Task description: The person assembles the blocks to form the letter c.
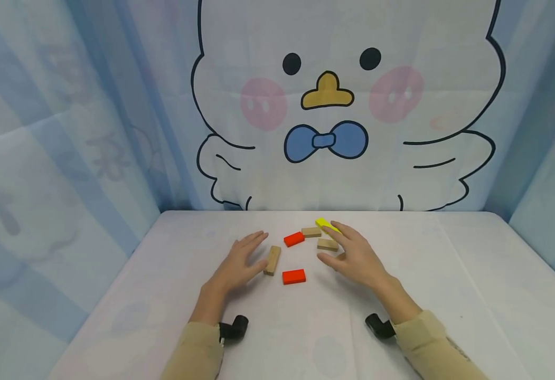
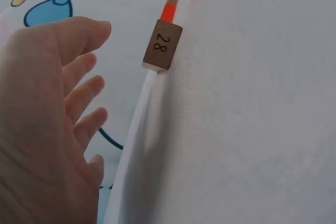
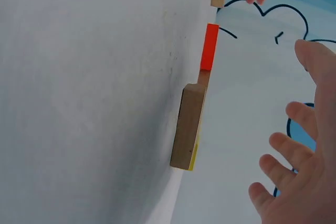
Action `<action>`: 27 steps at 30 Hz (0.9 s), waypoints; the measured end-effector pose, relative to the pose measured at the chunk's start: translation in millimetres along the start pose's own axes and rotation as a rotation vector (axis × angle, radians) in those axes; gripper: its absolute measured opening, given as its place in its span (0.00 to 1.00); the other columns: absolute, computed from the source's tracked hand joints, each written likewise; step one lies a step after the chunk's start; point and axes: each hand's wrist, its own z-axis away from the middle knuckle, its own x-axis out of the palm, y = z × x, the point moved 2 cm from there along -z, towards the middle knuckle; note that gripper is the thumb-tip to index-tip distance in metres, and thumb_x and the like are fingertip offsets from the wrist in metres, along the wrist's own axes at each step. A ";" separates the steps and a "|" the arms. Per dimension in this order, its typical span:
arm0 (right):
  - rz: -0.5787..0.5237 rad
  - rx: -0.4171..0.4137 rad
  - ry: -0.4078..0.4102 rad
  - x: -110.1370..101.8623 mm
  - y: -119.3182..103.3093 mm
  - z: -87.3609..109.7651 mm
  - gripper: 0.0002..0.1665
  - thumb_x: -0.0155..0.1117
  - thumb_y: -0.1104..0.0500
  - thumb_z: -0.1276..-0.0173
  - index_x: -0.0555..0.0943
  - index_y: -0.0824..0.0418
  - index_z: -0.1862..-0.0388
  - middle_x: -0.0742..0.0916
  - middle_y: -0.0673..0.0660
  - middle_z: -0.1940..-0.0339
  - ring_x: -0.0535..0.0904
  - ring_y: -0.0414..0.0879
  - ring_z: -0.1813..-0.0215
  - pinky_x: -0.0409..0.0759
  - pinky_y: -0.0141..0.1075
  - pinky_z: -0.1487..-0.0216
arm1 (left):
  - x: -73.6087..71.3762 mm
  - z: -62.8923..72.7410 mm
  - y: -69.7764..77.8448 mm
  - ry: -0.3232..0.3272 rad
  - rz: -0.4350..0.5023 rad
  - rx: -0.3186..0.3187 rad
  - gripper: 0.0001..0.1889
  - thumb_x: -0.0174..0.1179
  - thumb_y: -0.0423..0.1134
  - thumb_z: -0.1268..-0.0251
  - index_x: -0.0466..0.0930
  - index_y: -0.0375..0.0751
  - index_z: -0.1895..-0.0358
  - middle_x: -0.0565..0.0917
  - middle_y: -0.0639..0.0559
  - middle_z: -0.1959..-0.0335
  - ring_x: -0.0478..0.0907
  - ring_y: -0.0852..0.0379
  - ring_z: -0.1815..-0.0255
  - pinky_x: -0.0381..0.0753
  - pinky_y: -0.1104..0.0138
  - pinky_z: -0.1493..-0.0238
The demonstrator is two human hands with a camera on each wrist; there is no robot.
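Note:
My left hand [image 1: 239,267] is held beside a plain wooden block [image 1: 272,260], its fingers extended and holding nothing. The end of that block bears the number 28 [image 2: 163,45] in the left wrist view. Across from it, my right hand [image 1: 357,259] is spread near another wooden block [image 1: 327,244] and a yellow block [image 1: 323,224], partly covered by its fingers in the head view. Nothing is in its grasp. Between the hands lie a near red block [image 1: 293,276], a farther red block [image 1: 294,239] and a third wooden block [image 1: 311,232].
The blocks lie flat on a white-covered table [image 1: 306,338]. Behind the table's far edge hangs a curtain [image 1: 325,179] printed with a cartoon bird. Black wrist cameras [image 1: 234,328] sit at both sleeve cuffs.

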 end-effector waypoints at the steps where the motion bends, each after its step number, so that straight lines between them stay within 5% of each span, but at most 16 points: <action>1: -0.006 -0.001 -0.005 1.8 -1.0 -1.2 0.41 0.70 0.47 0.33 0.71 0.59 0.25 0.69 0.63 0.24 0.62 0.63 0.25 0.63 0.62 0.30 | 0.3 -0.2 -0.5 -0.005 0.010 -0.001 0.34 0.58 0.50 0.29 0.62 0.49 0.22 0.62 0.50 0.22 0.55 0.49 0.21 0.42 0.41 0.24; 13: -0.121 -0.035 -0.055 14.4 -10.5 -10.9 0.38 0.70 0.49 0.32 0.72 0.56 0.26 0.71 0.60 0.25 0.66 0.61 0.27 0.66 0.63 0.32 | 6.0 -5.1 -4.8 -0.020 0.078 -0.040 0.33 0.58 0.49 0.29 0.63 0.50 0.22 0.64 0.51 0.23 0.56 0.50 0.22 0.45 0.47 0.23; 19: -0.234 -0.084 -0.107 22.5 -16.1 -14.8 0.37 0.71 0.52 0.32 0.72 0.57 0.26 0.73 0.56 0.26 0.71 0.55 0.30 0.74 0.56 0.36 | 8.8 -9.6 -3.5 -0.032 0.118 -0.065 0.31 0.57 0.46 0.30 0.66 0.52 0.24 0.66 0.52 0.24 0.58 0.50 0.23 0.47 0.48 0.23; 27: -0.213 -0.081 -0.149 31.4 -22.4 -10.0 0.32 0.69 0.51 0.30 0.76 0.56 0.29 0.76 0.59 0.29 0.68 0.60 0.28 0.68 0.64 0.35 | 12.4 -9.8 -5.4 -0.040 0.149 -0.072 0.29 0.55 0.41 0.31 0.69 0.49 0.26 0.69 0.50 0.26 0.61 0.49 0.24 0.47 0.49 0.23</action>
